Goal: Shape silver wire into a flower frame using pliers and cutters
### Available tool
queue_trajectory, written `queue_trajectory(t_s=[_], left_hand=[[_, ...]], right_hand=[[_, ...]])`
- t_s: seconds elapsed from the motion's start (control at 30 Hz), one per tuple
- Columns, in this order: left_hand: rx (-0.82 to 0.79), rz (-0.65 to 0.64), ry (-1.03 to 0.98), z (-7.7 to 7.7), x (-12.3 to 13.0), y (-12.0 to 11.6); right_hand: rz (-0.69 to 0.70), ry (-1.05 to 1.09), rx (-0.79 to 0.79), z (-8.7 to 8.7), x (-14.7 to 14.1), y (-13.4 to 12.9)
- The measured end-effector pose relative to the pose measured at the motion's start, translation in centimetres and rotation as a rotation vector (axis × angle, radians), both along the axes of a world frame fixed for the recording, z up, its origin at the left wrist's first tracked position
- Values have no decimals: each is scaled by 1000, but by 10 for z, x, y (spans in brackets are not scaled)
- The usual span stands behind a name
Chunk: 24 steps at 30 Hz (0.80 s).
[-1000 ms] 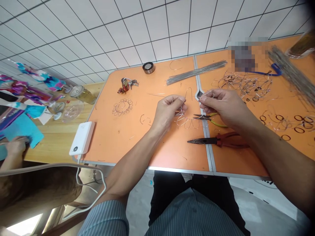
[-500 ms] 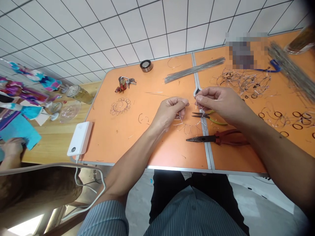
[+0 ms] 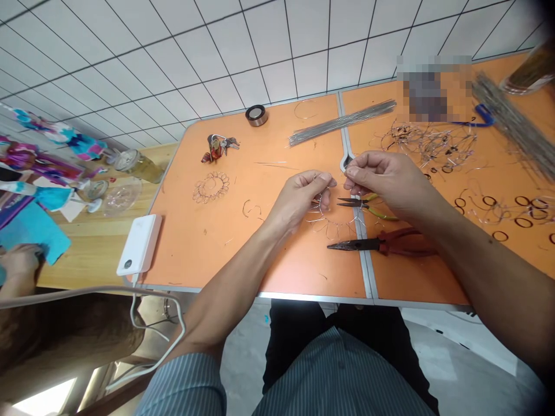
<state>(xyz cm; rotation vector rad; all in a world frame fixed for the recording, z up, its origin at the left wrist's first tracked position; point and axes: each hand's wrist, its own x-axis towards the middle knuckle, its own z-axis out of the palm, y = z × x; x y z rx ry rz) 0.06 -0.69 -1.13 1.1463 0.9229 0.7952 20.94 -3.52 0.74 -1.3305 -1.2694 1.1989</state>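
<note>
A thin looped wire ring (image 3: 333, 222) hangs below my left hand (image 3: 306, 195), whose thumb and fingers are pinched on it. My right hand (image 3: 380, 176) faces it across a small gap, thumb and forefinger pressed together at the wire's upper end; the wire is too fine there to follow fully. Just beneath the right hand lie small pliers (image 3: 353, 203) with yellow-green handles. Nearer me, long-nose pliers (image 3: 355, 245) with red handles rest across the metal seam, partly under my right forearm.
A finished-looking wire flower ring (image 3: 211, 188), keys (image 3: 220, 148) and a tape roll (image 3: 256, 115) lie left. Straight wires (image 3: 342, 123) lie behind my hands; tangled wire (image 3: 429, 144) is at right. A white power bank (image 3: 139, 245) sits at the table's left edge. Another person's hand (image 3: 21, 263) is far left.
My hands stay nearly in place, with the fingers shifting slightly on the wire. The looped part of the ring has moved a little. The tools on the table have not moved.
</note>
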Motion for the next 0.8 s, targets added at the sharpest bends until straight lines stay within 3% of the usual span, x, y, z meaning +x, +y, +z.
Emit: queue_trajectory(t_s=[0.6,0.8], left_hand=[[52,-11,40,1,1,-4],[73,-39,10,2,1,-4]], right_hand=[[44,-202,9,-2,-3,-1],[122,-247,-33,4,-6,-4]])
